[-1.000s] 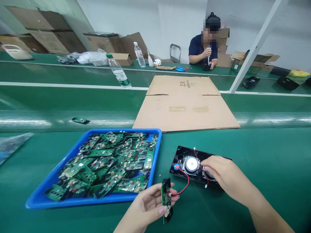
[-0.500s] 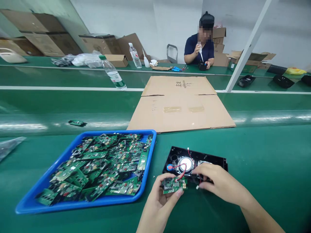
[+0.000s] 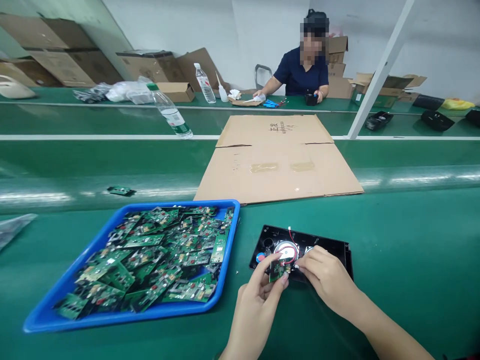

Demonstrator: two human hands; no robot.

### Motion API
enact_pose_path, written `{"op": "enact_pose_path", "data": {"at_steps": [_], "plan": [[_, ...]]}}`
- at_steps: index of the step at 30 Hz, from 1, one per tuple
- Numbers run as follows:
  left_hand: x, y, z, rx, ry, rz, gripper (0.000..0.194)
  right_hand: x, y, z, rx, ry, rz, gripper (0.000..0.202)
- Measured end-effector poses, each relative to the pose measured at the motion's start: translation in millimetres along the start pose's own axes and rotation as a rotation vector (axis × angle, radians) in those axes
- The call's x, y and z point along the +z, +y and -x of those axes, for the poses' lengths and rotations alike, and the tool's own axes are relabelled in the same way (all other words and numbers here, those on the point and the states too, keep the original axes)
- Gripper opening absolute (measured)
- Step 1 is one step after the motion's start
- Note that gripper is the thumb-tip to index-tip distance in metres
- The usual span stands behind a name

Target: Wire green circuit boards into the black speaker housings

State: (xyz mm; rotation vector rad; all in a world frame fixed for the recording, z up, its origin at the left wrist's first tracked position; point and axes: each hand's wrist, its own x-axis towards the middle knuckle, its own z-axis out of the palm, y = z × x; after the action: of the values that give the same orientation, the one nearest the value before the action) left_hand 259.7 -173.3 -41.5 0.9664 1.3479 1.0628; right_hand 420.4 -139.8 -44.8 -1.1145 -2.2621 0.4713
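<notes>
My left hand grips a small green circuit board over the near edge of a black speaker housing. Red wires run from the board across a round silver speaker in the housing. Close to the board's right side, my right hand has its thumb and fingertips pinched together; what they hold is too small to make out. The fingers partly cover a second speaker. A blue and red round part sits at the housing's left end.
Left of the housing, a blue tray holds several circuit boards. A flat cardboard sheet lies beyond. One loose board and a tilted bottle are farther back. A person sits across the bench.
My left hand has brought the board right and up, turning it. My right hand has moved left toward it, its fingers now pinched. The person opposite has lowered one arm to the bench.
</notes>
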Motion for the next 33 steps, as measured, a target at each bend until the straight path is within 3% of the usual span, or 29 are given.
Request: {"op": "enact_pose_path", "data": {"at_steps": [7,15,19,22,30,33], "plan": [[-2.2,-5.5,-4.7,0.064,-0.077,-0.100,0.031,2.5,-6.7,-2.4,-0.071,-0.056,0.167,0.020],[-2.4,3.2,-0.1,0.220,-0.130,-0.346,0.031,5.6,-6.0,-6.3,-0.144,-0.008,0.316,0.026],[-4.5,3.8,-1.8,0.241,-0.187,-0.284,0.032,3.6,-4.6,-9.3,-0.042,0.023,0.163,0.021],[-5.5,1.7,-2.9,0.232,-0.216,-0.217,0.031,-0.4,-5.4,-12.4,0.003,-0.043,0.041,0.016],[-3.1,1.8,-3.8,0.193,-0.156,-0.187,0.028,-0.3,-8.8,-18.7,0.066,-0.095,-0.026,0.017],[-5.2,1.5,-3.5,0.158,-0.132,-0.166,0.026,-3.9,-11.0,-22.8,0.187,-0.169,-0.038,0.011]]}}
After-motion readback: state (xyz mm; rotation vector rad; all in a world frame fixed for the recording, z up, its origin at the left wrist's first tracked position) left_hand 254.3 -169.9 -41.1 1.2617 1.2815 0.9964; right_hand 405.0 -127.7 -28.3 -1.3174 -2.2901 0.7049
